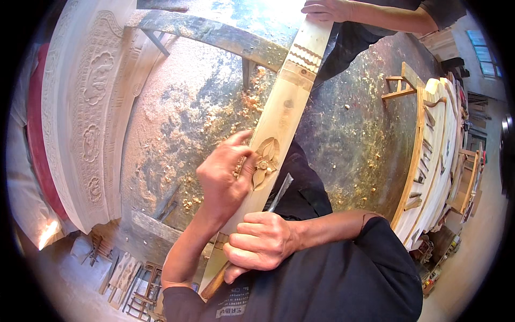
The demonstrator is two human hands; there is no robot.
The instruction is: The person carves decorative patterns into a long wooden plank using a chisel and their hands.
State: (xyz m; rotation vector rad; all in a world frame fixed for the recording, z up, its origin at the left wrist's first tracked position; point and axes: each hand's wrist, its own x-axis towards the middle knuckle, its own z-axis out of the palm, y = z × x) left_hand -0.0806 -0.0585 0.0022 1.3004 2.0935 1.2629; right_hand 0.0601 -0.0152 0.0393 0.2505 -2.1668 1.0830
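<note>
A long pale wooden board (281, 110) runs from my lap up to the far top, with a carved flower (264, 163) in its face. My left hand (225, 174) lies at the flower's left side, fingers apart and bent, fingertips touching the carving and the board's left edge; it grips no tool. My right hand (260, 240) is closed in a fist round a chisel (280, 192), over the near part of the board. Its metal blade points up and away beside the board's right edge, and the wooden handle sticks out below the fist.
Another person's hand (327, 9) rests on the board's far end. A dark wooden bench (214, 36) stands beneath that end. Large carved panels (88, 112) lean at the left. Several hand tools lie on a bench (424, 161) at the right. Shavings (177, 129) and sawdust cover the floor.
</note>
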